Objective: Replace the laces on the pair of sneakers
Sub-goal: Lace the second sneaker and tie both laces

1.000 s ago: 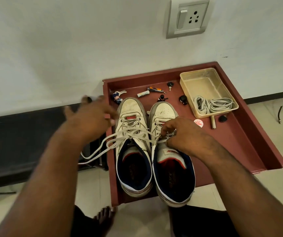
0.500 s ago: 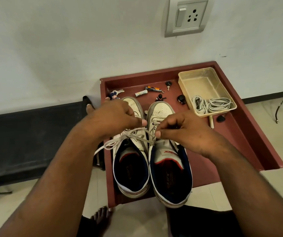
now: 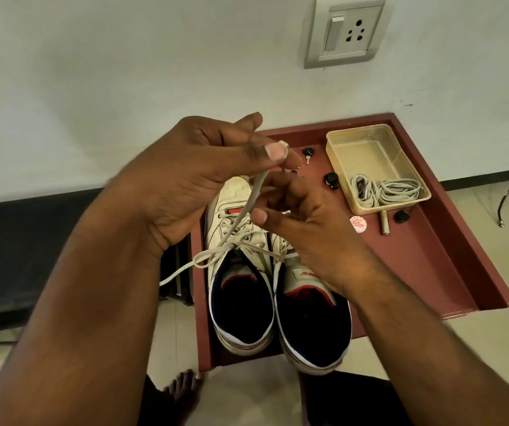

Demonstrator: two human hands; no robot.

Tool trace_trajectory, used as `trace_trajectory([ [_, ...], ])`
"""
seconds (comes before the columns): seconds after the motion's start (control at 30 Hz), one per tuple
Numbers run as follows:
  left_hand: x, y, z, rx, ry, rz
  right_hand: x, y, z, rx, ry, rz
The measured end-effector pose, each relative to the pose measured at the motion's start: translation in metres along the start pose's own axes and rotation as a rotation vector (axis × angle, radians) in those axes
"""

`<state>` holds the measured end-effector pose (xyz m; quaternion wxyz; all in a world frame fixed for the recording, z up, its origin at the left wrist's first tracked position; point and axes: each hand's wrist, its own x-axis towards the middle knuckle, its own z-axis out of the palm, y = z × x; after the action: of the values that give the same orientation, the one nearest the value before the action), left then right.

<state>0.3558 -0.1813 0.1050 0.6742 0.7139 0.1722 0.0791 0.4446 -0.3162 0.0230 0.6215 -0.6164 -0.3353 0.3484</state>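
The maroon tabletop [image 3: 425, 259], a shallow tray-like surface against the white wall, carries the pair of white sneakers [image 3: 247, 272] side by side at its near edge, heels toward the person, just as half a second ago. What has changed is above them: both hands have risen from the eyelets, where they were pinching lace low between the two shoes, to well above the toes. The left hand [image 3: 185, 173] now pinches the frayed tip of the old lace [image 3: 240, 222] between thumb and fingers, the other fingers loosely curled, and the lace runs down taut from that pinch to the left sneaker [image 3: 234, 241], where it is still threaded through the upper rows and loops off over the tabletop's left edge. The right hand [image 3: 305, 229] hovers just beside the strand with fingers spread and relaxed; whether a fingertip touches the lace I cannot tell, but it grips nothing plainly. This lift suggests that one end of the lace is now drawn free of its eyelet, so unlacing of the left sneaker is under way but far from done, and the right sneaker [image 3: 308, 302], largely hidden by the wrist, looks still laced. Behind, the clear plastic container [image 3: 370, 149] holds a coiled bundle of replacement laces [image 3: 385, 192], untouched. Small black keys [image 3: 330, 179] lie scattered near it.
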Motion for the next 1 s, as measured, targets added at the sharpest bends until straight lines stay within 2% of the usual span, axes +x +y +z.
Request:
trace_trajectory([
  [0.1, 0.004, -0.006, 0.000, -0.080, 0.187, 0.029, -0.001, 0.000, -0.003, 0.012, -0.082, 0.036],
  [0.2, 0.009, -0.014, -0.006, -0.158, 0.364, 0.020, -0.002, -0.001, -0.009, 0.127, -0.079, 0.068],
  [0.27, 0.011, -0.017, -0.003, -0.189, 0.308, -0.023, 0.001, 0.000, -0.006, 0.069, -0.079, 0.089],
  [0.33, 0.011, -0.016, 0.006, -0.120, 0.212, -0.070, 0.004, 0.001, 0.006, -0.037, -0.126, 0.090],
  [0.43, 0.014, -0.018, 0.010, -0.086, 0.243, -0.106, 0.003, -0.002, 0.011, -0.039, -0.158, 0.071],
  [0.57, 0.021, -0.040, -0.020, -0.040, 0.606, -0.074, -0.008, -0.012, -0.027, 0.062, -0.095, 0.125],
  [0.6, 0.022, -0.050, -0.033, 0.059, 0.699, -0.134, -0.010, -0.014, -0.039, 0.038, -0.052, 0.126],
  [0.63, 0.023, -0.060, -0.044, 0.265, 0.739, -0.242, -0.011, -0.014, -0.049, -0.012, -0.011, 0.125],
  [0.7, 0.022, -0.075, -0.058, 0.842, 0.647, -0.544, -0.011, -0.013, -0.058, -0.161, 0.018, 0.111],
  [0.73, 0.022, -0.077, -0.055, 1.013, 0.574, -0.594, -0.010, -0.012, -0.057, -0.215, 0.002, 0.103],
  [0.77, 0.024, -0.077, -0.047, 1.018, 0.489, -0.535, -0.009, -0.009, -0.054, -0.249, -0.020, 0.111],
  [0.83, 0.027, -0.069, -0.022, 0.736, 0.255, -0.322, -0.006, -0.004, -0.046, -0.293, -0.062, 0.134],
  [0.9, 0.027, -0.058, 0.009, 0.479, -0.036, -0.264, -0.004, -0.003, -0.044, -0.322, -0.055, 0.133],
  [0.93, 0.027, -0.057, 0.018, 0.427, -0.128, -0.265, -0.004, -0.003, -0.047, -0.322, -0.036, 0.128],
  [1.0, 0.026, -0.058, 0.024, 0.425, -0.146, -0.292, -0.004, -0.003, -0.057, -0.327, -0.011, 0.151],
])
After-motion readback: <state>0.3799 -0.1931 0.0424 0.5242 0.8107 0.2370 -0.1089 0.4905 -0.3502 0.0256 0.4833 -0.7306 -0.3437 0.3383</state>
